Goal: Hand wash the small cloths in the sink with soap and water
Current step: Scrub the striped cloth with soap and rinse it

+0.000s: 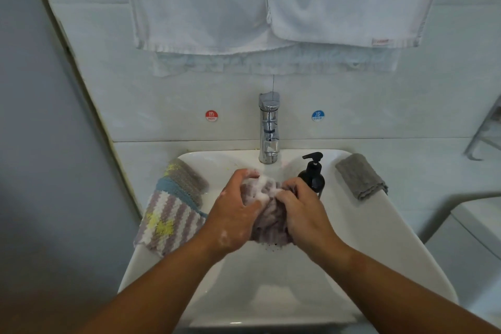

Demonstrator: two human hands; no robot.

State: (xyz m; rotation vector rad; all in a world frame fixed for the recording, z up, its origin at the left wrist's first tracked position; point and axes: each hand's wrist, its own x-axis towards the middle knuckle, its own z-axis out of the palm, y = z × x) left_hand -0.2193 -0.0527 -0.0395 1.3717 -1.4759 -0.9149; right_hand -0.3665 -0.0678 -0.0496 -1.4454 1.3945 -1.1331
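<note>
— While both hands sit in front of the faucet (pixel 268 130), what does each one grasp?

— Left hand (pixel 233 214): fingers curled round the left side of the soapy cloth (pixel 268 222), thumb across its upper part. Right hand (pixel 303 211): fingers bent over the right side of the same cloth, gripping it. The cloth is bunched between the two hands.

— Where is that cloth?

— Directly in front of the faucet, under its spout, over the basin of the sink (pixel 271 287). It is grey-mauve, ribbed and crumpled. White foam (pixel 261 187) covers the end nearest the faucet, and flecks of foam lie on the back of the left hand. Whether water flows from the faucet cannot be told.

— List the remaining items by position.

— Black pump bottle (pixel 313 175): just right of the faucet, upright, its base hidden behind the right hand.
Grey cloth (pixel 359 176): farther right of the faucet, folded, on the sink's rear corner.
Striped knitted cloth (pixel 168 219): left of the faucet, draped over the sink's rim.
Red HOT sticker (pixel 211 115): on the wall, left of the faucet.
Blue COLD sticker (pixel 317 115): on the wall, right of the faucet.
White towels (pixel 203 3): hanging on the wall above the faucet.
</note>
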